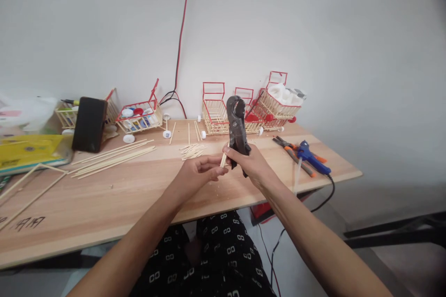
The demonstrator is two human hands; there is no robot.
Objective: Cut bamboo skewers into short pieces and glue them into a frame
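My right hand (251, 163) is wrapped round a black hand cutter (237, 132), its curved jaws pointing up and away from me. Short pale wooden sticks (223, 159) stand between my two hands, and my right thumb presses against their upper part. Fingers of my left hand (198, 175) close round the lower end of these sticks; how many there are is hard to make out. Just beyond my left hand lies a small pile of cut stick pieces (193, 151) on the wooden table (146, 204).
Miniature stick carts with red trim stand along the wall, including one cart (216, 113) ahead and another cart (139, 118) with bottle caps. Long sticks (114, 162) and a phone (89, 124) are left. Pliers (296, 158) and a blue glue gun (311, 157) lie right.
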